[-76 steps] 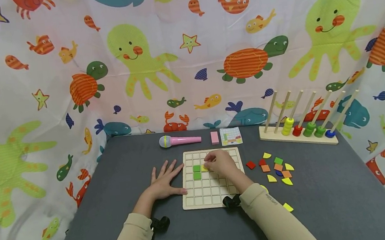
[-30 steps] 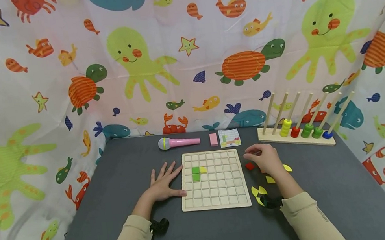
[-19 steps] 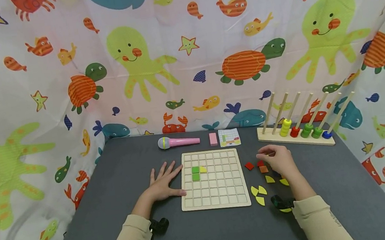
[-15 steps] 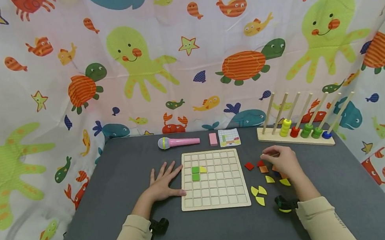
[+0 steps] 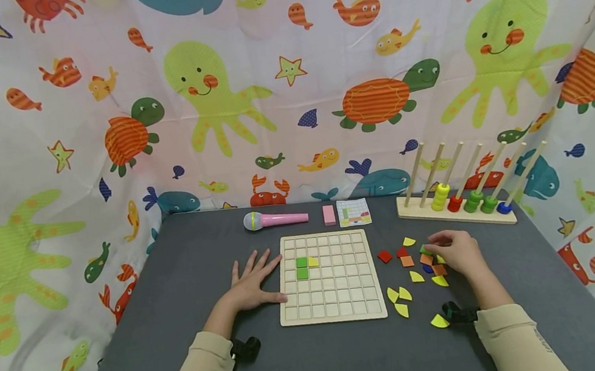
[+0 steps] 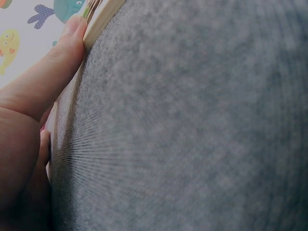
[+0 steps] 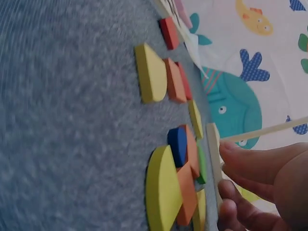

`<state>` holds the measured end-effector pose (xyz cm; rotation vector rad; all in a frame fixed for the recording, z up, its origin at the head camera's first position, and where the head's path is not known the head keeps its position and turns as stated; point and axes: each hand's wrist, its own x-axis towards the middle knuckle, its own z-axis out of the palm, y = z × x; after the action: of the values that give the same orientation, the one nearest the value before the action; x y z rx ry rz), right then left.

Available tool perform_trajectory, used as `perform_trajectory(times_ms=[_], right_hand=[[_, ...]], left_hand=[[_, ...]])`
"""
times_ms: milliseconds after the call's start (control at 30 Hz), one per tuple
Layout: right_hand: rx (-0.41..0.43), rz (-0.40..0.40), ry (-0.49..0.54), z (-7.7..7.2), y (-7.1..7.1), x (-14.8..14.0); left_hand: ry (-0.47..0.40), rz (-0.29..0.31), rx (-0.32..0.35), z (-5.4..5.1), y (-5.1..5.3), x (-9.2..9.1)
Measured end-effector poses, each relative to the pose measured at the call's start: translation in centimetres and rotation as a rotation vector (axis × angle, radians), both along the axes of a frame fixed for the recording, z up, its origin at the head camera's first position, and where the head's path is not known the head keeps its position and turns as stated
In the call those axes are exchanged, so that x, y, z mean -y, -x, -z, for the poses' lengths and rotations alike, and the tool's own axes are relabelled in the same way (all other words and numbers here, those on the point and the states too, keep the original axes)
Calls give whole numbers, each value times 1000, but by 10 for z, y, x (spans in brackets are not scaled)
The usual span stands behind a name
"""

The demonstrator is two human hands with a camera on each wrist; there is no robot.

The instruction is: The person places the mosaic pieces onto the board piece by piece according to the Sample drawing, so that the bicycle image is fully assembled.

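Observation:
The left hand lies with its fingers spread on the dark table, its thumb and a fingertip touching the left edge of a wooden grid board. Two green squares and a yellow piece sit in the board's cells. Over the loose pieces at the right is the right hand, fingers bent, beside a green piece and orange squares. In the right wrist view its thumb and fingertips come close together, with no piece visible between them.
Yellow quarter pieces, red squares and a blue piece lie right of the board. Behind stand a pink microphone, a pink block, a pattern card and a peg stand with colored rings.
From the board, the right hand has moved right to the far side of the loose pieces. The yellow piece it touched now lies uncovered on the board. The left hand stays on the board's edge.

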<state>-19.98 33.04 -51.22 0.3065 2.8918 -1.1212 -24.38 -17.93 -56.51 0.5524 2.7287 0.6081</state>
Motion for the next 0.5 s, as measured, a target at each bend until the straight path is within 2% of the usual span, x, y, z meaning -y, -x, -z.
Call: perform_trajectory(times_ms=[200, 500], right_hand=[[80, 25, -28, 6, 4, -7], [118, 39, -32, 9, 8, -7]], left_hand=[[6, 3, -3, 3, 1, 1], [12, 0, -1, 5, 3, 1]])
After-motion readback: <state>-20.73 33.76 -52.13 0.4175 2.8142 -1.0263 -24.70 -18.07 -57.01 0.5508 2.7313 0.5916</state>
